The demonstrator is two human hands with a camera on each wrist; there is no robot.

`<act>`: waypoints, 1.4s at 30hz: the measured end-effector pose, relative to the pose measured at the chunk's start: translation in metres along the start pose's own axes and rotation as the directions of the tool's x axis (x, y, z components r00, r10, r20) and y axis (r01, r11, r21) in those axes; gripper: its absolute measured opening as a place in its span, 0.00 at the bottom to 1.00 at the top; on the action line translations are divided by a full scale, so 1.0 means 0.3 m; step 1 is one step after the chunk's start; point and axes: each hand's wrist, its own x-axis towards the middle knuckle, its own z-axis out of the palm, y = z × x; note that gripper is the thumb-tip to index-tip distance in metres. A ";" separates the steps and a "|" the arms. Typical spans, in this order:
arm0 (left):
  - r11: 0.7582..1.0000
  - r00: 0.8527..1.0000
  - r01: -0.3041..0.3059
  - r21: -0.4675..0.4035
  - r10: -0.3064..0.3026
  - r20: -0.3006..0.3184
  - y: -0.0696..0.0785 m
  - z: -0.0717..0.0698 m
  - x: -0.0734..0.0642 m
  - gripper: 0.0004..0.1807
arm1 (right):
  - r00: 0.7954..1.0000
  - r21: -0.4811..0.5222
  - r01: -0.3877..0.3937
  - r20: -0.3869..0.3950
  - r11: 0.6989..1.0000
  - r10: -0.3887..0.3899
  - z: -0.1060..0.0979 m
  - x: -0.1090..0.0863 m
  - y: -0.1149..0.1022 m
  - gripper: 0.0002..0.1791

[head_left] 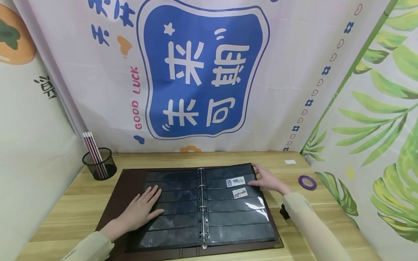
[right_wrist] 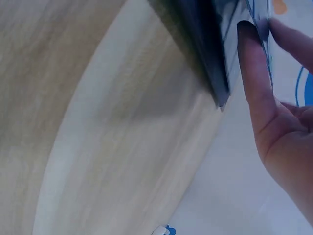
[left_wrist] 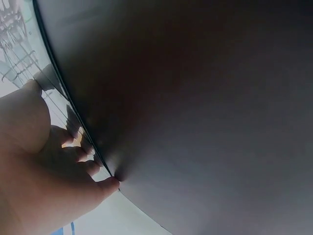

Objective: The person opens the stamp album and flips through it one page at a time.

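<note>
A ring-bound stamp album with a dark brown cover [head_left: 114, 194] lies spread on the table. Metal rings [head_left: 203, 209] run down its middle between black pocket pages. My left hand [head_left: 138, 209] rests on the left page [head_left: 176, 232], fingers straight and spread a little. At the upper outer corner of the right page [head_left: 240, 232], my right hand [head_left: 268, 180] pinches the page edge between thumb and finger. In the right wrist view the page corner rises off the table between those fingers. Two stamps, an upper one [head_left: 236, 181] and a lower one [head_left: 240, 193], sit in the right page's pockets.
At the back left stands a black mesh cup [head_left: 106, 173] with several pencils [head_left: 93, 150]. A white eraser [head_left: 290, 162] and a purple ring-shaped roll [head_left: 300, 182] lie to the right. A small black object [head_left: 284, 212] is partly hidden by the right forearm. Printed cloth [head_left: 281, 83] hangs behind.
</note>
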 end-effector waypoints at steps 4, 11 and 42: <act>1.000 1.000 -0.002 0.004 0.002 -0.001 -0.001 0.000 0.000 0.43 | 1.000 0.101 -0.017 -0.003 0.995 0.017 -0.016 -0.013 -0.003 0.41; 1.000 1.000 -0.001 0.008 0.001 0.001 -0.002 0.002 0.002 0.44 | 0.999 0.194 -0.010 0.040 0.981 0.003 -0.052 -0.018 -0.038 0.25; 1.000 1.000 -0.005 -0.003 0.005 -0.002 0.002 0.001 0.000 0.43 | 0.999 0.131 0.022 0.029 0.991 -0.026 -0.196 0.054 -0.435 0.27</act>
